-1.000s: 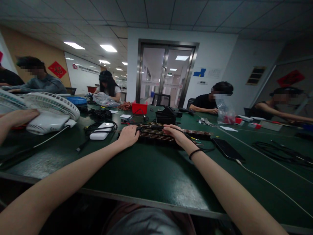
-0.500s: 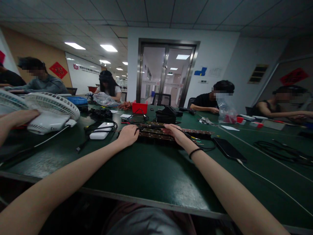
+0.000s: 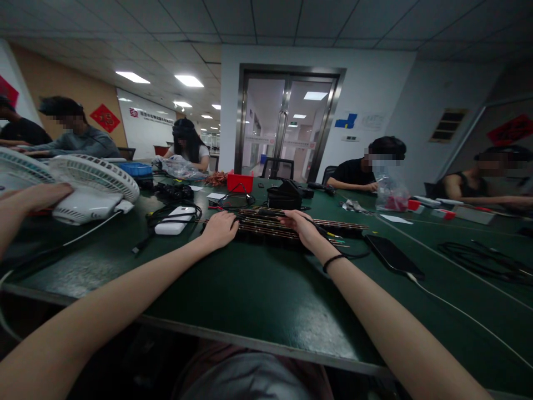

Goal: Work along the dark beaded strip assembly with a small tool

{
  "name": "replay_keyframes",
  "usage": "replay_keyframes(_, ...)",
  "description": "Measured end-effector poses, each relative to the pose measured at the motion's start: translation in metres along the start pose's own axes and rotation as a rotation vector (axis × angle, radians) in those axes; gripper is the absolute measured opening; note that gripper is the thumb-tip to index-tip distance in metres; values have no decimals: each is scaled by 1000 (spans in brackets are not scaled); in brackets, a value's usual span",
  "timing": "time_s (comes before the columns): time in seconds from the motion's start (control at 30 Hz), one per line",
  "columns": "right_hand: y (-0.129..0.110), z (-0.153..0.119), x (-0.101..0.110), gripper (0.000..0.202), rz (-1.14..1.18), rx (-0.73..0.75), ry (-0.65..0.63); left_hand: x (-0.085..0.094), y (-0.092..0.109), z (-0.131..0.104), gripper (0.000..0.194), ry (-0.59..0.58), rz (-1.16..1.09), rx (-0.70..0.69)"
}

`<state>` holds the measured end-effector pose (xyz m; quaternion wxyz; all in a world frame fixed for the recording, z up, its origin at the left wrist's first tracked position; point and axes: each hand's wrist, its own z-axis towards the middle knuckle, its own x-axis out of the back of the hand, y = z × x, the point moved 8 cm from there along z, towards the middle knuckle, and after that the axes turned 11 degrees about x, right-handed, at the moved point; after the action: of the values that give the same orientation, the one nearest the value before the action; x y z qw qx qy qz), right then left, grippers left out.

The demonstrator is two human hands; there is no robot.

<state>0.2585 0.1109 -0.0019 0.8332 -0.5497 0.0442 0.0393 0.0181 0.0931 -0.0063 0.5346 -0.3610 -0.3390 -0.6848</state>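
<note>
Little has moved since the earlier frame: the surroundings sit slightly further right in view, while both hands stay at the bundle of thin coppery strands (image 3: 266, 227) lying crosswise on the green table (image 3: 266, 289). The left hand (image 3: 220, 229) lies over the bundle's left part, fingers bent; whether it grips, I cannot tell. The right hand (image 3: 303, 226) is at the bundle's middle, fingers curved and fairly narrow; its hold, if any, is too dim to make out. A dark phone (image 3: 393, 255) lies to the right, a white box-shaped device (image 3: 174, 221) to the left. Behind stands a red box (image 3: 240, 183). Another person's hand (image 3: 54, 194) touches the white fan (image 3: 85, 206) at far left.
</note>
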Motion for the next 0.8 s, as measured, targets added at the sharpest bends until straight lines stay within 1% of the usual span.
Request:
replay_keyframes(0.3, 2, 0, -4, 10, 8, -35, -10, 1, 3, -3, 33, -7, 29, -10)
replay_keyframes(0.67, 3, 1, -6, 12, -73, 2, -74, -1, 2, -3, 35, 24, -28, -19)
replay_keyframes(0.8, 3, 1, -6, 11, -77, -7, -64, -3, 2, -3, 38, 17, -33, -25)
